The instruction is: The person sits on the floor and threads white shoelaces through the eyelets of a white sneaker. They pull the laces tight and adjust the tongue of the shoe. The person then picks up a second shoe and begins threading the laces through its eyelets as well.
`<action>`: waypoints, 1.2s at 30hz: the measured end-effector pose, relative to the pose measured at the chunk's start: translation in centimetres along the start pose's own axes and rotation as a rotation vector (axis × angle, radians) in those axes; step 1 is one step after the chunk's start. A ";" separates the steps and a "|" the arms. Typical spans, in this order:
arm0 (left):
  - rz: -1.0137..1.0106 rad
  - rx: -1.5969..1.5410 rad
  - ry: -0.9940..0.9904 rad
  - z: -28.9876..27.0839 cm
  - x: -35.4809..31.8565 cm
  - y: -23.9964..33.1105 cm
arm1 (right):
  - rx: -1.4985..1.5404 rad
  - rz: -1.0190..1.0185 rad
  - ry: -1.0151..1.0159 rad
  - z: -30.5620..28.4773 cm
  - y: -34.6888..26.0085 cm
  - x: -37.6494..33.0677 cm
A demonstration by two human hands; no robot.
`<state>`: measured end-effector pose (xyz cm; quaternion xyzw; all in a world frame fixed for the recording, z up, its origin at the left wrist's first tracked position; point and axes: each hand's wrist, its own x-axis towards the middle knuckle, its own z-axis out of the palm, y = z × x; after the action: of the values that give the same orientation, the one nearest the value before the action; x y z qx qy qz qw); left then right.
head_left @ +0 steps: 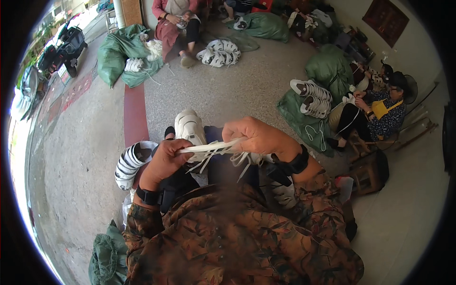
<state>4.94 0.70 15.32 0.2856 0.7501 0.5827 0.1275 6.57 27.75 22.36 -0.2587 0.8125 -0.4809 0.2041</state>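
A bundle of white shoelaces (210, 148) is stretched between my two hands, with several loose ends dangling below it. My left hand (167, 159) is closed on one end of the bundle. The other end is gripped by my right hand (251, 137), its fingers curled together. Just beyond the laces, a white shoe (189, 124) stands near my knees, its lower part partly hidden by the laces and my left hand. Left of my left hand sits a row of nested white shoes (126, 168) with dark bands.
Green sacks (111, 61) lie at the far left, with more shoes (219, 52) beside a seated person. To the right, another person (380, 111) handles a white shoe near laced shoes (313, 97) on a green sack. A wooden stool (368, 178) stands close on my right.
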 end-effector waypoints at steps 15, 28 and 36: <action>-0.360 1.093 0.567 -8.5 -17.7 -7.1 | -0.359 0.260 0.254 -2.4 9.1 -10.8; -0.512 0.699 0.130 -4.1 -19.1 -10.1 | -0.149 0.362 0.278 6.1 16.9 -9.3; -0.307 0.441 0.128 1.3 -10.0 -8.4 | -0.181 -0.050 0.032 10.8 14.7 -2.8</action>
<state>11.29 -5.34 5.63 0.1520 0.8999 0.3960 0.1015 11.80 28.10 4.66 -0.2886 0.8490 -0.4148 0.1546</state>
